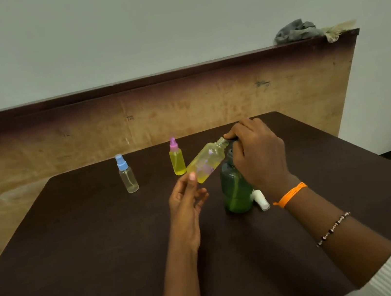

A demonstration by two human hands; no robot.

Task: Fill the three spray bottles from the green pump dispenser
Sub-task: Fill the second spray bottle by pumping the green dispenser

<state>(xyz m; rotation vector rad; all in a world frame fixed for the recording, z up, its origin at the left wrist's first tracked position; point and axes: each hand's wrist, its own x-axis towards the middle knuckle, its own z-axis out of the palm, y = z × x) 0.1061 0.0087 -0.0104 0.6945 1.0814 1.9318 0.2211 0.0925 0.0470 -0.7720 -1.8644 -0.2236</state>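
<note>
Reaching in from the near edge of the dark table (80, 268), the left hand (187, 200) held the uncapped spray bottle (205, 162) by its base, thumb and fingers loosely about the bottom end, though how firmly they gripped could not be told. The bottle was tilted so that its threaded neck pointed up and right toward the spout of the green pump dispenser (237, 190); that slant seemed chosen so the liquid would run down inside instead of spilling. It was already partly full of yellow fluid.

The right hand (256, 153) sat curled over the dispenser's dark pump head, fingers wrapped about it, apparently ready to press, with the spout at the bottle's mouth. Just beside the dispenser's foot lay a white spray cap (261, 199) on its side (most likely unscrewed from the bottle in hand and parked within easy reach).

Farther back stood the pink-capped bottle (177, 159), upright, closed and full of yellow liquid, so it looked finished. Well apart to its left stood the blue-capped bottle (127, 174), upright, capped and nearly empty, seemingly awaiting its turn. Beyond the table rose a worn wooden board (157, 107), with a grey cloth (296, 33) bunched on its top edge.
</note>
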